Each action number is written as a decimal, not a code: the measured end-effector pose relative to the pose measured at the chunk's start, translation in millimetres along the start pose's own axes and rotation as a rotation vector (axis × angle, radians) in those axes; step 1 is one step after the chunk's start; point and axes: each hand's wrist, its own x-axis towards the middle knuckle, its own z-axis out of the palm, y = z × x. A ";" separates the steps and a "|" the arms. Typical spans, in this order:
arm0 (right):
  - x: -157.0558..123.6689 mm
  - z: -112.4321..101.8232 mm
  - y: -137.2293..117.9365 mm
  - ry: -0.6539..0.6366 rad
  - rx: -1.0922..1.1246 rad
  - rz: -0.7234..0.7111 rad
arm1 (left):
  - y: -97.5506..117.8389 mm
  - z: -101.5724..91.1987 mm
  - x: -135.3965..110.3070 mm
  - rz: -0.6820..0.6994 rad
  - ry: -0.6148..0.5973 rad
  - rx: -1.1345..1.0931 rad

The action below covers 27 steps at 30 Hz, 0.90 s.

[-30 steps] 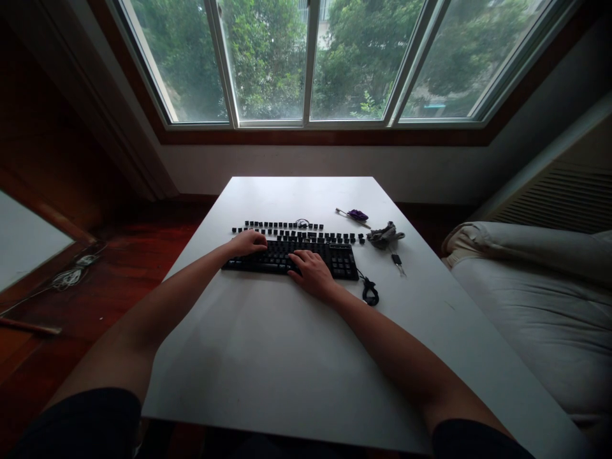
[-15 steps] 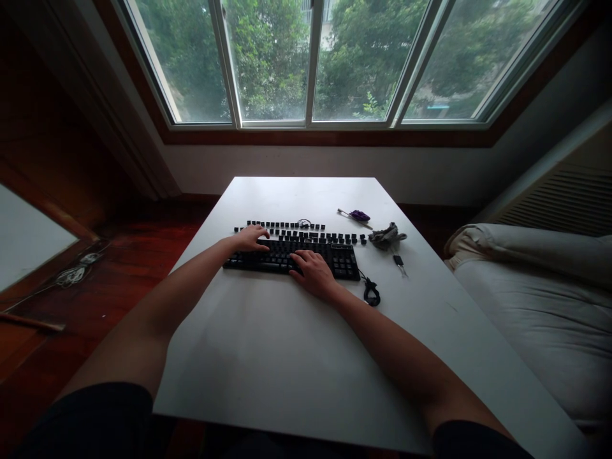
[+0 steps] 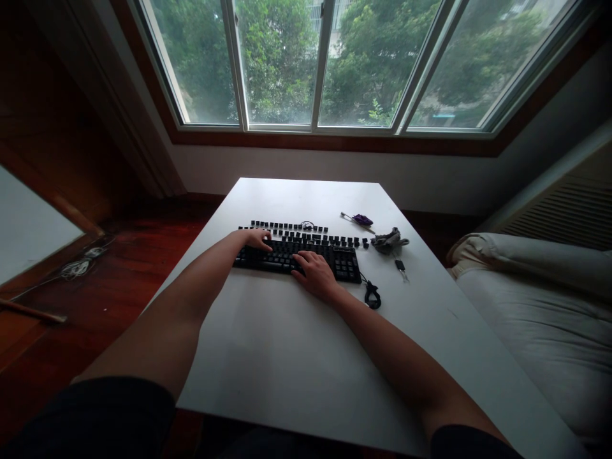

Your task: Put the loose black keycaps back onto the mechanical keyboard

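A black keyboard [image 3: 347,264] lies across the white table. My left hand [image 3: 257,238] is over its upper left part, with thumb and fingers apart; the fingertips are small and dark, and I see nothing held in them. My right hand [image 3: 315,273] rests on the middle of the keyboard, fingers spread over the keys. Behind the keyboard stand rows of loose black keycaps [image 3: 351,241], partly hidden by my left hand. A coiled black cable [image 3: 372,296] lies at the keyboard's right end.
A crumpled grey cloth [image 3: 389,240] lies right of the keycaps, with a small black binder clip [image 3: 400,265] in front. Behind it are a purple item [image 3: 362,220] beside a thin stick and a small wire tool [image 3: 306,225]. A padded seat [image 3: 516,299] flanks the white table [image 3: 268,357].
My left hand has shifted slightly right and down over the keyboard, its forearm swinging inward. My right hand stays on the keys. The view has tilted a little.
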 end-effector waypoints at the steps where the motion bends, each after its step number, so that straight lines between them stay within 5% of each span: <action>1: -0.3 0.4 0.4 -0.001 -0.002 0.000 | 0.6 0.0 1.5 -0.014 -0.008 -0.001; 16: -1.2 1.8 1.3 0.017 -0.009 -0.007 | 7.3 -8.2 6.2 -0.061 -0.045 -0.013; 27: -0.1 -0.6 -0.6 0.007 -0.009 0.002 | 33.2 11.5 19.2 0.002 0.279 -0.049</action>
